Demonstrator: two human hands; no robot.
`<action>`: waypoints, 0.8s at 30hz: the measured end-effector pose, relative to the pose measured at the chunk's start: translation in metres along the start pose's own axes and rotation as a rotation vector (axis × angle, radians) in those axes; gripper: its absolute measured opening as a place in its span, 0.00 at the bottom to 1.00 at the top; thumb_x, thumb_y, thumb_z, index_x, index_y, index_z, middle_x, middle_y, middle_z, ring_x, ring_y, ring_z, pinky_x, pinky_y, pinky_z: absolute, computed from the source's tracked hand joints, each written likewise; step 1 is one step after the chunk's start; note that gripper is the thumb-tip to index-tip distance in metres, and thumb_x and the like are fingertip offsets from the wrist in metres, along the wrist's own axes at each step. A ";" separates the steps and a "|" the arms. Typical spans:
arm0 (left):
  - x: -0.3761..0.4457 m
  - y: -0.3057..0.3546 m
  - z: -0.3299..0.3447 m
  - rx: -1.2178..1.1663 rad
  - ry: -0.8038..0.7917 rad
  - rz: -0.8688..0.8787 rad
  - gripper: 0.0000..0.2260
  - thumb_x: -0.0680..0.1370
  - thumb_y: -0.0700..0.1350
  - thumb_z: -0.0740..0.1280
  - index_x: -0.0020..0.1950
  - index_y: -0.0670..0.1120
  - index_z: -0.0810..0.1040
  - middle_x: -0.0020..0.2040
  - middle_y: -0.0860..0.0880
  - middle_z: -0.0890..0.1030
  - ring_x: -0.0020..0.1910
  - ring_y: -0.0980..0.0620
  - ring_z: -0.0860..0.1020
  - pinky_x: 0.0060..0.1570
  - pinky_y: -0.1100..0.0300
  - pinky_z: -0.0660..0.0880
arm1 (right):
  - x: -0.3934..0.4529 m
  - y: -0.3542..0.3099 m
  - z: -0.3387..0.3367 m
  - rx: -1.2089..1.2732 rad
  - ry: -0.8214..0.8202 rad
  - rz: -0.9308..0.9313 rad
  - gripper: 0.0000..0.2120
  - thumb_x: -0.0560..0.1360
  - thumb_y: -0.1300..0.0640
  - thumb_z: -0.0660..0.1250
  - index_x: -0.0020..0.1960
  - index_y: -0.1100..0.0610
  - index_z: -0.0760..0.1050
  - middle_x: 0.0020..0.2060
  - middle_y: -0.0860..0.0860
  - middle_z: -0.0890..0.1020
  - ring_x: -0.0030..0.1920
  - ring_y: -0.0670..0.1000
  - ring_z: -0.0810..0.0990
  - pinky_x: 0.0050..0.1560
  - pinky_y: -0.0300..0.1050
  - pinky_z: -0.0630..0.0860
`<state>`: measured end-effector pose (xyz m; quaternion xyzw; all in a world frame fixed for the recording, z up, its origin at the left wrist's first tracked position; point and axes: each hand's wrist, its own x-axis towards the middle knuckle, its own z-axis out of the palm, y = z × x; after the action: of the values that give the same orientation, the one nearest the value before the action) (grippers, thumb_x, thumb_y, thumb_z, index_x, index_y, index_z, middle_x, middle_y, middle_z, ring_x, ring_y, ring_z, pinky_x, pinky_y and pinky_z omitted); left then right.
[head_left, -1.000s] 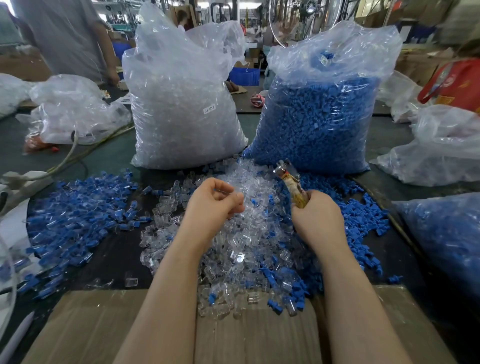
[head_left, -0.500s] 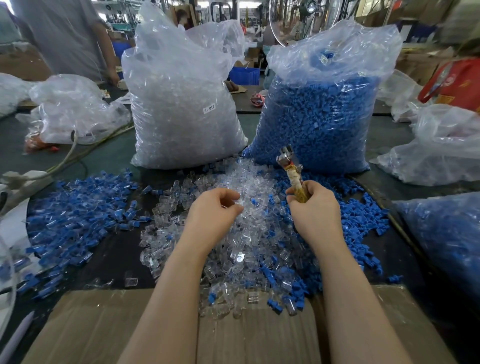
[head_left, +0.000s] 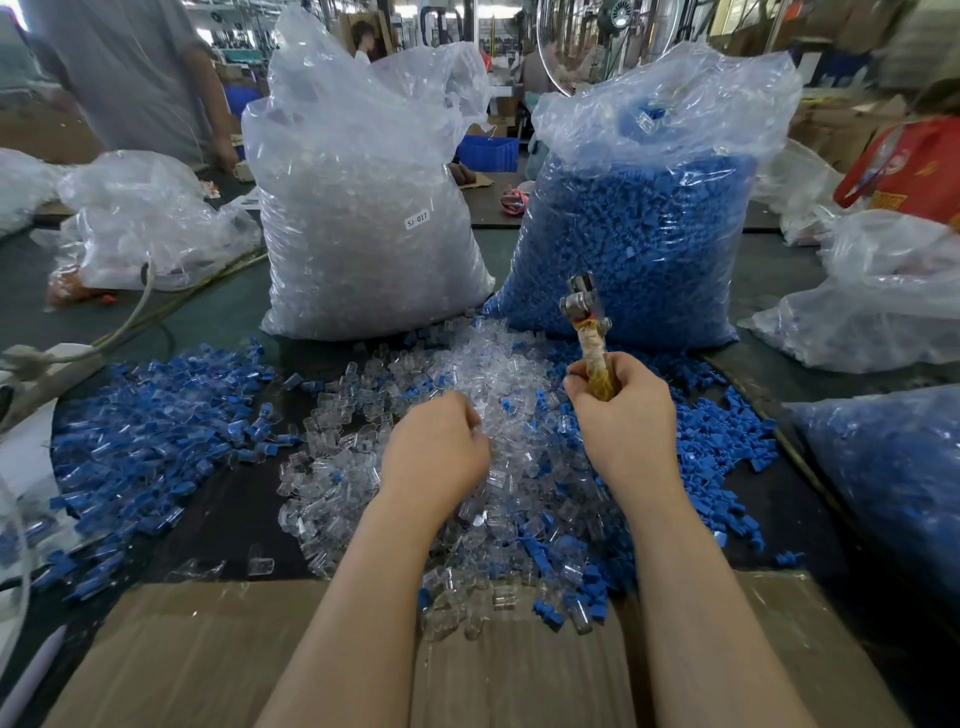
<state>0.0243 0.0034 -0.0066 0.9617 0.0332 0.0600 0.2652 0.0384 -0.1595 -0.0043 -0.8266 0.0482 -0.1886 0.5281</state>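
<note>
My right hand (head_left: 623, 421) grips the wrapped yellow handle of a small metal-headed tool (head_left: 586, 317), which stands upright above the heap. My left hand (head_left: 439, 452) is curled, knuckles up, with its fingertips down in a heap of clear plastic pieces (head_left: 467, 374); what it holds is hidden. Loose blue plastic pieces (head_left: 727, 447) lie to the right of the heap. A pile of joined blue-and-clear pieces (head_left: 150, 431) lies at the left.
Two tall plastic bags stand behind the heap, one of clear pieces (head_left: 358, 223) and one of blue pieces (head_left: 639, 234). Another bag of blue pieces (head_left: 893, 493) lies right. Cardboard (head_left: 208, 649) covers the near edge. A person (head_left: 135, 73) stands far left.
My right hand has turned and raised the tool from tilted to upright. My left hand has dropped lower into the clear pieces.
</note>
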 end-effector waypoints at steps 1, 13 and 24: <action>0.001 0.000 0.001 -0.032 0.021 0.006 0.03 0.79 0.45 0.64 0.51 0.50 0.75 0.43 0.53 0.79 0.41 0.55 0.77 0.38 0.60 0.73 | 0.000 -0.001 0.000 0.016 0.000 0.000 0.03 0.76 0.54 0.70 0.44 0.50 0.77 0.34 0.45 0.78 0.33 0.45 0.73 0.35 0.41 0.69; 0.005 0.004 -0.015 -1.309 -0.065 -0.276 0.09 0.80 0.38 0.61 0.52 0.45 0.81 0.33 0.51 0.80 0.33 0.55 0.81 0.35 0.63 0.77 | -0.002 -0.007 0.002 0.233 -0.051 -0.041 0.08 0.77 0.58 0.70 0.40 0.49 0.77 0.26 0.39 0.75 0.26 0.40 0.69 0.27 0.32 0.69; 0.005 0.004 -0.015 -1.288 -0.093 -0.249 0.18 0.63 0.45 0.78 0.52 0.45 0.82 0.38 0.51 0.84 0.36 0.57 0.81 0.38 0.65 0.77 | -0.004 -0.010 0.003 0.248 -0.080 -0.074 0.08 0.76 0.57 0.71 0.39 0.49 0.76 0.27 0.39 0.76 0.28 0.40 0.71 0.30 0.31 0.70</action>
<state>0.0273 0.0079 0.0087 0.6012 0.0902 -0.0046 0.7940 0.0343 -0.1508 0.0025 -0.7630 -0.0274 -0.1793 0.6204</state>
